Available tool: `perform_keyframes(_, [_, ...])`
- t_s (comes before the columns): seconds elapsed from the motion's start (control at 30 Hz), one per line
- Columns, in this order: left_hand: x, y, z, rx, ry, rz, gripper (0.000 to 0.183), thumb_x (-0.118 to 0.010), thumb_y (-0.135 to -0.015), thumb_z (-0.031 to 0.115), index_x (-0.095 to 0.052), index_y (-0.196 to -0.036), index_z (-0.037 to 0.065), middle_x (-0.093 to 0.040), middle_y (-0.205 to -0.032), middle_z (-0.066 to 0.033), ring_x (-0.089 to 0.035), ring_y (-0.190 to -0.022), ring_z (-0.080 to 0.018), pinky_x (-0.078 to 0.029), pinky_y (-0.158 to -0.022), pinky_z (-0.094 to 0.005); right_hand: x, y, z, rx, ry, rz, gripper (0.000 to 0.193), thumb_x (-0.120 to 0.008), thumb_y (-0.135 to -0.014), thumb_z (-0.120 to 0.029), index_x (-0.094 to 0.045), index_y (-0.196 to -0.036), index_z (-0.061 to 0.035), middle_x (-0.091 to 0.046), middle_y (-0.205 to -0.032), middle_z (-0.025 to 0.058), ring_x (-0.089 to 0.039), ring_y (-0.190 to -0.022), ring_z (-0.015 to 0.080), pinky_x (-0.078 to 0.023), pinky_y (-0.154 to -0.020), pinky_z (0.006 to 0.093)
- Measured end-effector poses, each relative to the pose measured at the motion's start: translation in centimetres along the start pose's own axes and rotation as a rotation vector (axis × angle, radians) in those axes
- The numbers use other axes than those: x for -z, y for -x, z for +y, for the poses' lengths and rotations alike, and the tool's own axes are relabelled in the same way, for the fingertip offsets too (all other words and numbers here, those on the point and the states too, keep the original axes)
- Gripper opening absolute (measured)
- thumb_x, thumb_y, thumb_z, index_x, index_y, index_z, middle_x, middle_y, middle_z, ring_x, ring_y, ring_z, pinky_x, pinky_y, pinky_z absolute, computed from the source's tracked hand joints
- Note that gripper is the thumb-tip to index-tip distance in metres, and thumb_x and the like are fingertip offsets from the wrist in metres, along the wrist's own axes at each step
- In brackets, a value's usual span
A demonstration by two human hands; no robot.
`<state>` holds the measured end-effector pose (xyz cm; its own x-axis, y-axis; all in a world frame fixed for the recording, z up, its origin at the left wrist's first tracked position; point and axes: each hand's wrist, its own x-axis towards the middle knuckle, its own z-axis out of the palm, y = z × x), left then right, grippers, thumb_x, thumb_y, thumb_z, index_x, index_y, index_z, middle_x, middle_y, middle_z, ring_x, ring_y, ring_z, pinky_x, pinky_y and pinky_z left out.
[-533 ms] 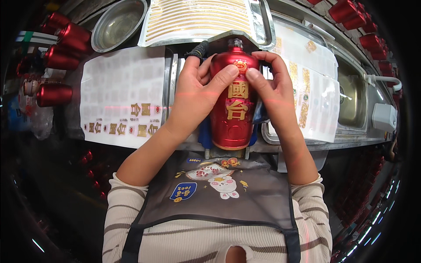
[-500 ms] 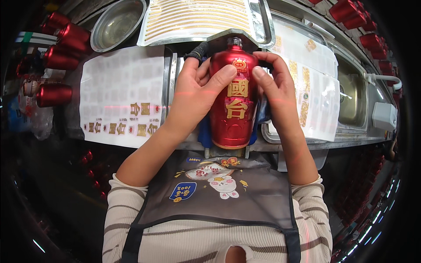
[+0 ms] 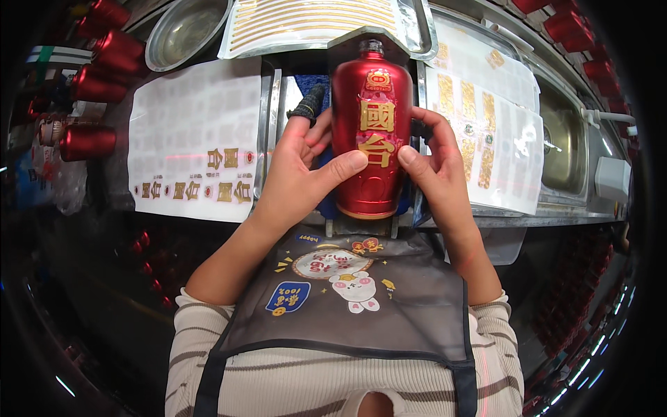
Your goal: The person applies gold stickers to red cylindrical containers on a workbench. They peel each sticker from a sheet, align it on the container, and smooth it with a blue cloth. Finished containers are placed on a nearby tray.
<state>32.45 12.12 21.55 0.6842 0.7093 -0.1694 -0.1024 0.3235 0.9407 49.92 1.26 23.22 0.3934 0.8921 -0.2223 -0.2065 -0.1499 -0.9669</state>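
Bottle [image 3: 351, 128] of glossy red, bearing gold characters [image 3: 377, 116], is seen near the frame's centre. It is flanked by left hand [image 3: 295, 170] and right hand [image 3: 439, 160], both half open, thumbs [image 3: 351, 164] laid on its lower half; no firm grip is seen. By uneven thumb pressure, the characters could perhaps be creased. White sheet [image 3: 187, 125] is laid at left.
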Motion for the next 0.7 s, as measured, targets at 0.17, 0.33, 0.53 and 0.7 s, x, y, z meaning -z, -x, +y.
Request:
perform_keyframes(0.17, [-0.6, -0.2, 1.2, 0.051, 0.167, 0.028, 0.042, -0.076, -0.089, 0.016, -0.039, -0.103, 0.0, -0.048, -0.142, -0.0258, -0.051, -0.128, -0.0218, -0.042, -0.108, -0.0366, -0.4, 0.0, -0.3, -0.017, -0.007, 0.021, 0.06, -0.071, -0.092, -0.02, -0.04, -0.138, 0.0019, -0.052, -0.13, 0.0158, -0.068, -0.089, 0.0133, -0.055, -0.073, 0.023])
perform_keyframes(0.33, [-0.7, 0.0, -0.7, -0.062, 0.03, 0.043, 0.043, -0.077, -0.089, 0.015, -0.04, -0.106, 0.0, -0.052, -0.138, -0.0238, -0.052, -0.128, -0.022, -0.041, -0.109, -0.0369, -0.7, -0.1, 1.2, 0.04, 0.093, 0.063, 0.065, -0.075, -0.089, -0.023, -0.039, -0.138, 0.0011, -0.055, -0.127, 0.0157, -0.065, -0.076, 0.0077, -0.051, -0.061, 0.0201])
perform_keyframes(0.53, [-0.9, 0.2, -0.4, -0.045, 0.044, 0.052, 0.044, -0.077, -0.088, 0.015, -0.04, -0.106, 0.0, -0.049, -0.14, -0.0241, -0.048, -0.131, -0.0233, -0.038, -0.112, -0.0386, 1.2, -0.6, 0.5, -0.127, -0.028, 0.098, 0.042, -0.071, -0.089, -0.022, -0.057, -0.123, -0.0026, -0.065, -0.098, 0.0057, -0.061, -0.067, 0.0053, -0.045, -0.055, 0.0183])
perform_keyframes(0.7, [-1.0, 0.5, -1.0, -0.089, -0.084, 0.01, 0.053, -0.078, -0.087, 0.017, -0.041, -0.117, -0.005, -0.045, -0.144, -0.025, -0.045, -0.136, -0.0267, -0.033, -0.115, -0.0412, 5.0, -1.2, -0.2, -0.091, -0.389, 0.362, 0.023, -0.062, -0.091, -0.016, -0.062, -0.109, -0.0015, -0.064, -0.094, 0.0061, -0.062, -0.081, 0.0129, -0.051, -0.067, 0.0257])
